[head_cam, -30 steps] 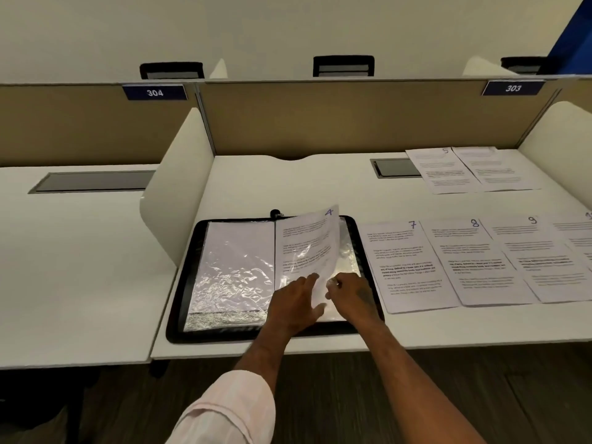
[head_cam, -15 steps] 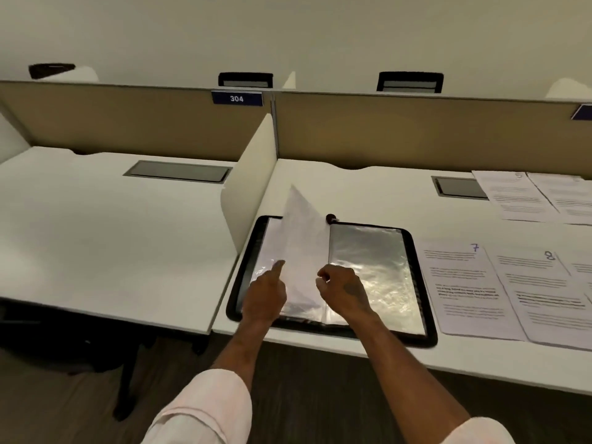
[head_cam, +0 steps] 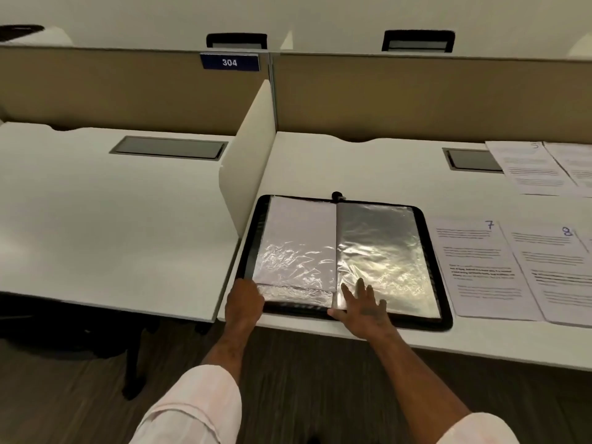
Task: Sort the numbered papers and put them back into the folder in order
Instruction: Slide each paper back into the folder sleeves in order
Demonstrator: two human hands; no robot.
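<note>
dark wood-look flooring runs under the near edge of a white desk (head_cam: 352, 168), and both forearms reach up over that edge to the folder (head_cam: 431, 251), which lies open and flat close to the person, its spine running straight away from them. the left hand (head_cam: 245, 304) rests at the folder's near left corner with its fingers curled over the bottom edge of the left sleeve page (head_cam: 298, 251); whether it pinches that page or only presses on it i cannot tell. the right hand (head_cam: 362, 304) lies spread and flat, palm down, on the near bottom of the right sleeve page (head_cam: 384, 248), just right of the spine, holding nothing. that right page looks empty and shiny, so it is probably the next pocket to fill. the sheets still out lie to the right of the folder, long sides pointing away: paper 7 (head_cam: 480, 267) just beside the folder's right edge, paper 8 (head_cam: 557, 270) overlapping its far side. farther back and right, beyond a grey cable hatch (head_cam: 471, 160), sits paper 5 (head_cam: 528, 166) with another sheet next to it. the right hand is the nearer one to all of these, and nothing stands between it and them. a low white divider (head_cam: 253, 149) closes off the left, with a tan partition and a 304 plate (head_cam: 229, 62) behind.
</note>
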